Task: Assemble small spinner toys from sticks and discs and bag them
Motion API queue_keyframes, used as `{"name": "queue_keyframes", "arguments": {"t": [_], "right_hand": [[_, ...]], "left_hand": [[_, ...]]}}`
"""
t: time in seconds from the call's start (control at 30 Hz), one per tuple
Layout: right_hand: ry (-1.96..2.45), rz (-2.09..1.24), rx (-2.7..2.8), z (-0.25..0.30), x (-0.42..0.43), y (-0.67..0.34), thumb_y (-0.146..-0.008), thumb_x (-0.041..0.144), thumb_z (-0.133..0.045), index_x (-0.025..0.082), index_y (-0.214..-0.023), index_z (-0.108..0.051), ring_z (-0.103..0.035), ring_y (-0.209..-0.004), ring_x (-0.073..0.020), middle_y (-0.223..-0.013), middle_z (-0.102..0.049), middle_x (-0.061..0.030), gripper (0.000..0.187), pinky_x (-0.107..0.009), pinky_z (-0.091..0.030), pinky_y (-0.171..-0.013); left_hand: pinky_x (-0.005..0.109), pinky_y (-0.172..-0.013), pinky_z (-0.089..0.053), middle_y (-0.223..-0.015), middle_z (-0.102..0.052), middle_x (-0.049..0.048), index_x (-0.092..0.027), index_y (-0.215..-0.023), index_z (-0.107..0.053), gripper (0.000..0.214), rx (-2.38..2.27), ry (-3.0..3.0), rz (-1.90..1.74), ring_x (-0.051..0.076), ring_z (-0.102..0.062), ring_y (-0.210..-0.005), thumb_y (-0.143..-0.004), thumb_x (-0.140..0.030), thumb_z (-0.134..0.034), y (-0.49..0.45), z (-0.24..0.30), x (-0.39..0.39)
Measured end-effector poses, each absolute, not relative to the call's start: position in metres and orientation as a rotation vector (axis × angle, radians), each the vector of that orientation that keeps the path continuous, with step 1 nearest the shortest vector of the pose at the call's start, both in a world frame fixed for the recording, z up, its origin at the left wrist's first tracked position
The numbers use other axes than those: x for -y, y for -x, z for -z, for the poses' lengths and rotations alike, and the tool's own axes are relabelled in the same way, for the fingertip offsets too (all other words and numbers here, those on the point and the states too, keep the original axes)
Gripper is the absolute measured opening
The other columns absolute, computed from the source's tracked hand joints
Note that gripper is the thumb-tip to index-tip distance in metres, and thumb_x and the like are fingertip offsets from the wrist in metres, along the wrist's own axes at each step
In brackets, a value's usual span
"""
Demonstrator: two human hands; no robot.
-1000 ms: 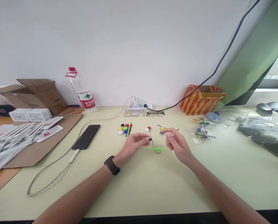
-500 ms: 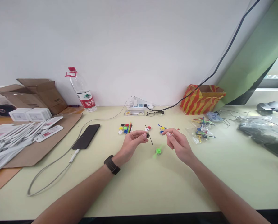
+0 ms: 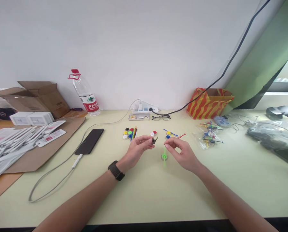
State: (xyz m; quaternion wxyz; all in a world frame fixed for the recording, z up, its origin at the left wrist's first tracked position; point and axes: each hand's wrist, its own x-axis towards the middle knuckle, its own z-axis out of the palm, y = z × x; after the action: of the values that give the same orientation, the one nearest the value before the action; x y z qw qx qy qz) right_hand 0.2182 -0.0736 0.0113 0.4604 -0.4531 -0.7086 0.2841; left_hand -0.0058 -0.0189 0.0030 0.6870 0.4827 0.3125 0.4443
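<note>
My left hand [image 3: 139, 147], with a black watch on its wrist, pinches a small black spinner [image 3: 154, 140] by its hub, a little above the table. My right hand [image 3: 181, 151] hovers just right of a green spinner [image 3: 164, 157] that lies on the table. Its fingers are curled with thumb and forefinger close together, and nothing shows between them. Behind the hands lie coloured discs and sticks [image 3: 129, 133], red and white discs [image 3: 153, 133], and more sticks with discs [image 3: 172, 134].
A black phone [image 3: 89, 141] on a cable lies to the left, beside cardboard with white packets [image 3: 18, 141]. A water bottle [image 3: 84, 93], power strip [image 3: 144, 110], glasses [image 3: 160, 118] and striped bag [image 3: 208, 103] stand at the back. A plastic bag of parts [image 3: 208, 137] lies right.
The black spinner in my left hand has turned. The green spinner on the table has rotated from lying crosswise to pointing lengthwise. My right hand has dropped closer to it.
</note>
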Motion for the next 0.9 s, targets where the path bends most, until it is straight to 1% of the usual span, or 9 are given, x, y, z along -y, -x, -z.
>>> {"name": "queue_keyframes", "arguments": {"t": [0.1, 0.2, 0.27, 0.37, 0.43, 0.53, 0.73, 0.83, 0.9], "right_hand": [[1.118, -0.681, 1.720, -0.0115, 0.0732, -0.2189, -0.100, 0.038, -0.058, 0.022, -0.096, -0.066, -0.064, -0.078, -0.0196, -0.088, -0.070, -0.0055, 0.018, -0.034, -0.053, -0.071], [1.107, -0.665, 1.721, -0.0117, 0.0741, -0.2187, -0.100, 0.037, -0.058, 0.023, -0.100, -0.067, -0.065, -0.079, -0.0199, -0.091, -0.070, -0.0060, 0.016, -0.034, -0.055, -0.072], [1.090, -0.662, 1.740, -0.0115, 0.0754, -0.2181, -0.100, 0.037, -0.059, 0.024, -0.106, -0.067, -0.065, -0.078, -0.0194, -0.094, -0.070, -0.0063, 0.017, -0.035, -0.057, -0.073], [1.035, -0.645, 1.781, -0.0107, 0.0772, -0.2169, -0.100, 0.037, -0.058, 0.026, -0.117, -0.067, -0.065, -0.080, -0.0188, -0.105, -0.069, -0.0081, 0.022, -0.035, -0.060, -0.072], [0.995, -0.634, 1.803, -0.0102, 0.0776, -0.2162, -0.099, 0.036, -0.059, 0.027, -0.121, -0.067, -0.065, -0.082, -0.0186, -0.110, -0.068, -0.0087, 0.025, -0.034, -0.061, -0.071], [0.975, -0.638, 1.816, -0.0100, 0.0776, -0.2156, -0.099, 0.034, -0.059, 0.028, -0.121, -0.068, -0.065, -0.082, -0.0182, -0.109, -0.068, -0.0084, 0.024, -0.033, -0.061, -0.069], [0.999, -0.621, 1.785, -0.0090, 0.0772, -0.2162, -0.100, 0.034, -0.059, 0.027, -0.120, -0.067, -0.066, -0.082, -0.0187, -0.110, -0.068, -0.0085, 0.023, -0.034, -0.061, -0.069], [0.997, -0.598, 1.782, -0.0087, 0.0776, -0.2161, -0.100, 0.033, -0.059, 0.027, -0.120, -0.066, -0.066, -0.082, -0.0184, -0.110, -0.068, -0.0084, 0.023, -0.034, -0.061, -0.069], [0.976, -0.566, 1.794, -0.0087, 0.0781, -0.2156, -0.100, 0.032, -0.058, 0.028, -0.122, -0.067, -0.067, -0.081, -0.0179, -0.116, -0.068, -0.0093, 0.024, -0.034, -0.062, -0.069]], "left_hand": [[0.031, -0.085, -0.054, -0.093, -0.074, 0.0067, -0.015, -0.099, -0.079, 0.027, -0.694, -1.081, -0.991, 0.017, -0.070, -0.083, -0.080, -0.033, -0.086, 0.0059, -0.0027, 0.0190], [0.031, -0.085, -0.053, -0.093, -0.074, 0.0068, -0.016, -0.102, -0.079, 0.027, -0.676, -1.094, -0.972, 0.017, -0.070, -0.083, -0.081, -0.033, -0.085, 0.0058, -0.0037, 0.0204], [0.031, -0.085, -0.053, -0.094, -0.074, 0.0075, -0.016, -0.104, -0.079, 0.028, -0.659, -1.115, -0.948, 0.017, -0.069, -0.083, -0.083, -0.033, -0.083, 0.0055, -0.0050, 0.0222], [0.032, -0.086, -0.053, -0.093, -0.074, 0.0070, -0.017, -0.107, -0.077, 0.029, -0.639, -1.140, -0.914, 0.018, -0.070, -0.084, -0.083, -0.033, -0.083, 0.0046, -0.0069, 0.0251], [0.033, -0.086, -0.053, -0.090, -0.073, 0.0059, -0.018, -0.105, -0.077, 0.027, -0.630, -1.147, -0.906, 0.017, -0.070, -0.083, -0.083, -0.033, -0.083, 0.0039, -0.0076, 0.0263], [0.033, -0.087, -0.054, -0.091, -0.072, 0.0054, -0.017, -0.100, -0.077, 0.023, -0.621, -1.146, -0.908, 0.016, -0.069, -0.082, -0.084, -0.033, -0.083, 0.0033, -0.0078, 0.0268], [0.034, -0.092, -0.053, -0.101, -0.074, 0.0075, -0.018, -0.104, -0.079, 0.027, -0.620, -1.159, -0.886, 0.017, -0.070, -0.087, -0.082, -0.032, -0.084, 0.0044, -0.0069, 0.0262], [0.033, -0.090, -0.052, -0.100, -0.075, 0.0077, -0.018, -0.104, -0.079, 0.027, -0.621, -1.150, -0.884, 0.017, -0.069, -0.088, -0.080, -0.030, -0.086, 0.0048, -0.0071, 0.0258], [0.033, -0.089, -0.052, -0.099, -0.074, 0.0079, -0.017, -0.104, -0.079, 0.028, -0.617, -1.150, -0.875, 0.018, -0.068, -0.087, -0.080, -0.030, -0.086, 0.0048, -0.0080, 0.0259]]}}
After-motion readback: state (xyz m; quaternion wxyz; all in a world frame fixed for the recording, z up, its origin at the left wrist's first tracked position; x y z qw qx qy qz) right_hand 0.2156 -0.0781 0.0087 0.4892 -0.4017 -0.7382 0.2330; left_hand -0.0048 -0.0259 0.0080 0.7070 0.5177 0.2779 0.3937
